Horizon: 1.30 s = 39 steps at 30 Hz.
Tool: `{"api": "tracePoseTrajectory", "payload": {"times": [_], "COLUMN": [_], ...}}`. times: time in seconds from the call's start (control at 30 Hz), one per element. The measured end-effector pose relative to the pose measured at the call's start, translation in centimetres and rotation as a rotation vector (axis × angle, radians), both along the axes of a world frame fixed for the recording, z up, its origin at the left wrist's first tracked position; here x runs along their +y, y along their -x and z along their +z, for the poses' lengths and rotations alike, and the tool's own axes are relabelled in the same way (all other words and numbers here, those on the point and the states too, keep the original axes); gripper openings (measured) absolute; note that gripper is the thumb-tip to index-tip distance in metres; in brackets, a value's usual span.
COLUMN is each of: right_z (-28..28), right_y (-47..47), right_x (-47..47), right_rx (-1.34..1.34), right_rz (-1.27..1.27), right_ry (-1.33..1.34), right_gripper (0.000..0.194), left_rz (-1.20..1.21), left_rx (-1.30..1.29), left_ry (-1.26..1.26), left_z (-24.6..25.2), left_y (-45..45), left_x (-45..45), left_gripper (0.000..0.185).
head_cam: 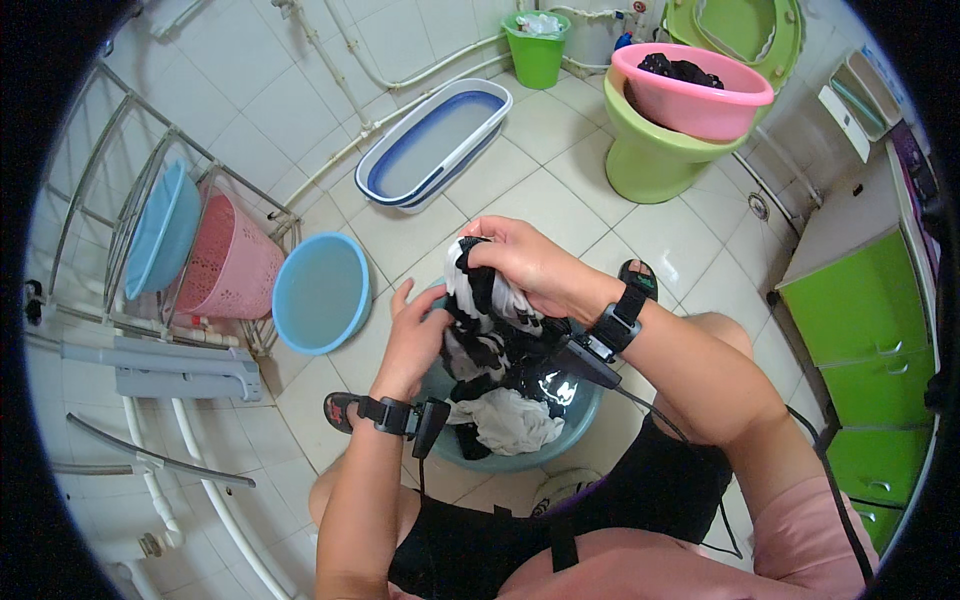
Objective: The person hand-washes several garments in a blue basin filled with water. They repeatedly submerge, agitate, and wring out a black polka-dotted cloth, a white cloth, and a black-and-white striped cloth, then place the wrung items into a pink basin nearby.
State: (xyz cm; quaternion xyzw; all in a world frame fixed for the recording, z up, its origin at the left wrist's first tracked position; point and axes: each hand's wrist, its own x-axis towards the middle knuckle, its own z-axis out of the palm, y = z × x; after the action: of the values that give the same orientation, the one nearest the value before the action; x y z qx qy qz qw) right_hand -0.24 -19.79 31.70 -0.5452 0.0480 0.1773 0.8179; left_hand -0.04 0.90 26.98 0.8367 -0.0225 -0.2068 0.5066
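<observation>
My right hand grips a bunched black-and-white garment, lifted above a blue-green plastic basin. The cloth hangs from the fingers down into the basin. At the garment's left side is my left hand, its fingers spread and its fingertips at the cloth's edge; whether they touch it is hard to tell. Dark water with wet black cloth fills much of the basin, and a crumpled white cloth lies in its near part.
A blue basin of cloudy water and a white-and-blue folding tub stand ahead on the tiles. On the green toilet rests a pink basin holding dark cloth. A metal rack is left, green cabinets right.
</observation>
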Motion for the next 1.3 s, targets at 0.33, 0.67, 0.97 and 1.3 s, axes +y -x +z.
{"api": "tracePoseTrajectory", "payload": {"times": [0.33, 0.67, 0.97, 1.3], "right_z": [-1.0, -4.6, 0.1, -5.5], "right_y": [-2.3, -0.1, -0.5, 0.4], "right_x": [-3.8, 2.7, 0.8, 5.8], "right_rx": [0.279, -0.468, 0.165, -0.397], "right_rz": [0.029, -0.486, -0.286, -0.366], "right_ry": [-0.572, 0.583, -0.063, 0.847], "right_gripper": [0.009, 0.025, 0.03, 0.035], "left_rz": [-0.342, 0.278, 0.16, 0.715], "left_rx": [-0.91, -0.093, -0.122, 0.445], "left_ry": [-0.304, 0.578, 0.65, 0.96], "left_z": [2.8, 1.5, -0.6, -2.4], "left_y": [0.3, -0.3, -0.8, 0.3], "left_x": [-1.4, -3.5, -2.9, -6.3], "left_gripper": [0.027, 0.026, 0.038, 0.043]}}
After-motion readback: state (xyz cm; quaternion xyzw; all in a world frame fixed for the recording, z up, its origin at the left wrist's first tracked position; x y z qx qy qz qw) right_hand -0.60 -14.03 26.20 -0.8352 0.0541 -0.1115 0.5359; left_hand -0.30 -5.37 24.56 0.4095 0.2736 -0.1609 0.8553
